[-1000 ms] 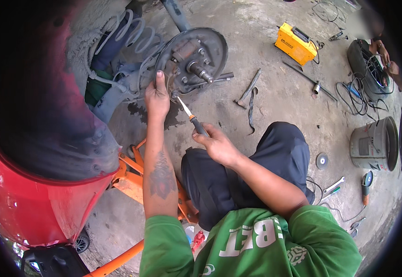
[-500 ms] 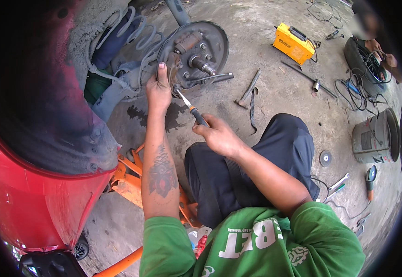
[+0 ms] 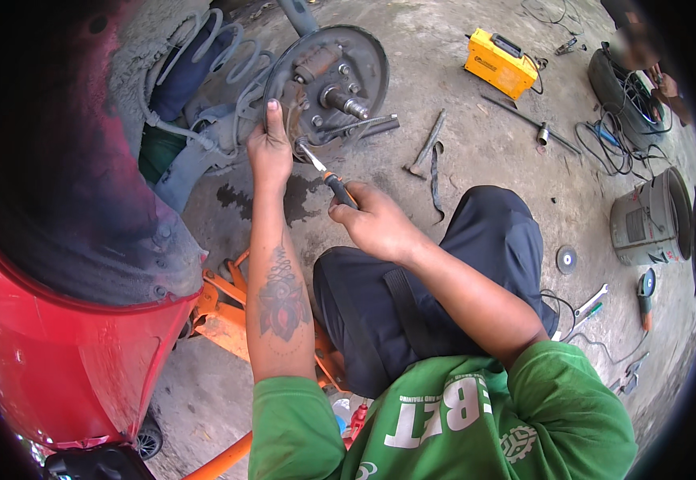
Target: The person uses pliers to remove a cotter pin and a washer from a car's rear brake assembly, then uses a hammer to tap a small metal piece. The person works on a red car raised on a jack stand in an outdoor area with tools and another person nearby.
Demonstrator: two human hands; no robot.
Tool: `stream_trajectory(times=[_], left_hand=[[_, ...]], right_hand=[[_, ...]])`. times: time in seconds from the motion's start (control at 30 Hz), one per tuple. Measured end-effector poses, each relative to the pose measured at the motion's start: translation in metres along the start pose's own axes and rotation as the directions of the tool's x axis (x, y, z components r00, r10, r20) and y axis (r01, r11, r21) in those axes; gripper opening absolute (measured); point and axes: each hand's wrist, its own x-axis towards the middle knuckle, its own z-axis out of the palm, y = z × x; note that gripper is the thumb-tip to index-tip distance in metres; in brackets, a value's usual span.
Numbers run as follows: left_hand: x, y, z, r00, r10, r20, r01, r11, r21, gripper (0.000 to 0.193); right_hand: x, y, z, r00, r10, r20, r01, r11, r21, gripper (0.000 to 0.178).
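Note:
A round brake backing plate [image 3: 368, 72] with a bare hub spindle [image 3: 346, 102] stands beyond my knees, beside the wheel arch. My left hand [image 3: 269, 156] grips its lower left rim, thumb up along the front near a rusty brake shoe [image 3: 293, 116]; its other fingers are hidden behind. In my right hand [image 3: 370, 218] is a screwdriver [image 3: 337, 187] with a black and orange handle. Its tip meets the parts at the plate's lower edge, close to my left hand. A metal-wrapped cable [image 3: 372, 123] sticks out to the right of there.
The red car body [image 3: 76, 360] fills the left, with a coil spring [image 3: 240, 56] behind its arch. An orange jack [image 3: 224, 316] is under my left arm. On the concrete lie a hammer [image 3: 428, 148], a lug wrench [image 3: 524, 118], a yellow machine [image 3: 500, 66] and a bucket [image 3: 644, 228]. Another person's hands [image 3: 668, 88] are at far right.
The whole view has shifted slightly, with most of the floor items sitting a little higher. Both hands keep their holds, and the screwdriver tip stays at the plate's lower edge.

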Motion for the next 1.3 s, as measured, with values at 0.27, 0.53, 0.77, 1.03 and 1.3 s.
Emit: stream_trajectory(times=[0.27, 0.53, 0.77, 1.03, 1.3], left_hand=[[-0.001, 0.002, 0.001, 1.000, -0.020, 0.000, 0.020, 1.000, -0.007, 0.075], [-0.002, 0.002, 0.001, 1.000, -0.023, 0.013, 0.023, 1.000, -0.011, 0.073], [-0.003, 0.006, 0.002, 0.999, -0.049, 0.004, 0.049, 0.999, -0.017, 0.071], [-0.005, 0.009, 0.003, 0.996, -0.084, -0.011, 0.084, 0.996, 0.001, 0.073], [-0.006, 0.011, 0.003, 0.994, -0.111, -0.004, 0.111, 0.994, 0.022, 0.075]], right_hand=[[0.009, 0.025, 0.003, 0.994, 0.021, 0.103, -0.083, 0.754, 0.651, 0.037], [0.012, 0.029, -0.008, 0.918, -0.152, 0.366, -0.281, 0.400, 0.872, 0.051], [0.020, 0.040, -0.007, 0.882, -0.228, 0.413, -0.374, 0.194, 0.907, 0.058], [0.039, 0.040, -0.031, 0.860, -0.186, 0.475, -0.430, 0.236, 0.872, 0.054], [0.048, 0.033, -0.031, 0.881, -0.174, 0.440, -0.386, 0.272, 0.881, 0.044]])
